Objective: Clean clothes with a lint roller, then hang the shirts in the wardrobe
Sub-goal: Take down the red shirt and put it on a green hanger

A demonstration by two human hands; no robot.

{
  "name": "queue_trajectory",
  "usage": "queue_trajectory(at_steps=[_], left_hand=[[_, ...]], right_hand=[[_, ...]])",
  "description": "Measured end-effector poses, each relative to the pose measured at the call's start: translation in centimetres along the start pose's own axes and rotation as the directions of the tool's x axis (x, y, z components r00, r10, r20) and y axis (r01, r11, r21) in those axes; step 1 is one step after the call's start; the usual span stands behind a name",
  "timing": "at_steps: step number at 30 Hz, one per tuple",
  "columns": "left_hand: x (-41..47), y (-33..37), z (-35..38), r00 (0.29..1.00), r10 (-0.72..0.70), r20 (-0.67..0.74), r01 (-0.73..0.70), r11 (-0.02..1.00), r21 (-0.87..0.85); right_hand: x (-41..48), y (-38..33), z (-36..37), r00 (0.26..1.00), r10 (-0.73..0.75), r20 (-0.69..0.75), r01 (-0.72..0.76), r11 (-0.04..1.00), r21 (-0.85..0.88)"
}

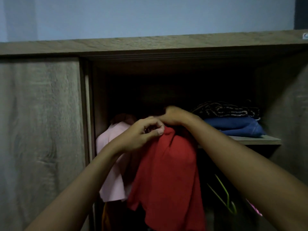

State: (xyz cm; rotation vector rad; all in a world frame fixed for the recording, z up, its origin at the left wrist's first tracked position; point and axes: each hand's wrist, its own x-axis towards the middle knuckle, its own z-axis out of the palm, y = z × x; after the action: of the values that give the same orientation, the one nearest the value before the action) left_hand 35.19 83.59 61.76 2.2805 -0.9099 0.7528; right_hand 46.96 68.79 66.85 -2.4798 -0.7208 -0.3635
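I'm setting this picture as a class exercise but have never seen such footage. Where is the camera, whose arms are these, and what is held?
There is no machine: a person wears one camera on the head, so you look along their own arms into an open grey-brown wooden wardrobe. The left hand pinches the top of a red fabric shirt. The right hand reaches just behind that top; whether it holds anything is hidden. A pale pink shirt hangs left of it in the picture. On the shelf lie folded blue cloth and striped dark fabric.
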Motion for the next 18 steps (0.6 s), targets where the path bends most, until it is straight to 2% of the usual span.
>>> queue_trajectory(at_steps=[2, 4, 5, 7, 10, 13, 16, 18], left_hand=[[-0.8, -0.3, -0.2, 0.997, -0.048, 0.062, 0.053, 0.995, -0.084], [-1.3, -0.8, -0.4, 0.99, -0.113, 0.081, 0.125, 0.978, -0.17], [-1.4, -1.1, -0.6, 0.989, -0.141, 0.043, 0.147, 0.973, -0.177], [-1.3, -1.7, -1.0, 0.974, -0.192, -0.119, 0.18, 0.978, -0.103], [-0.9, -2.2, -1.2, 0.881, -0.315, -0.353, 0.307, 0.948, -0.08], [-0.3, -2.1, -0.7, 0.79, -0.412, -0.453, 0.378, 0.91, -0.17], [0.7, -1.8, -0.2, 0.714, -0.575, -0.398, 0.5, 0.818, -0.284], [1.2, -1.4, 0.1, 0.706, -0.648, -0.284, 0.575, 0.76, -0.304]], right_hand=[[-0.2, 0.2, 1.5, 0.997, 0.056, 0.044, -0.046, 0.977, -0.207], [-0.3, 0.9, 1.8, 0.997, 0.056, -0.051, -0.066, 0.975, -0.213], [-0.4, 1.1, 1.7, 0.993, 0.047, -0.109, -0.066, 0.983, -0.174], [-1.4, 1.4, 1.2, 0.979, 0.021, -0.205, -0.039, 0.996, -0.083], [-4.3, 1.6, 0.4, 0.935, -0.073, -0.348, 0.077, 0.997, -0.001], [-8.0, 2.2, 0.2, 0.861, -0.17, -0.479, 0.228, 0.971, 0.065], [-12.1, 2.9, 1.4, 0.751, -0.317, -0.579, 0.407, 0.913, 0.029], [-14.6, 3.2, 2.8, 0.696, -0.419, -0.583, 0.514, 0.858, -0.002]])
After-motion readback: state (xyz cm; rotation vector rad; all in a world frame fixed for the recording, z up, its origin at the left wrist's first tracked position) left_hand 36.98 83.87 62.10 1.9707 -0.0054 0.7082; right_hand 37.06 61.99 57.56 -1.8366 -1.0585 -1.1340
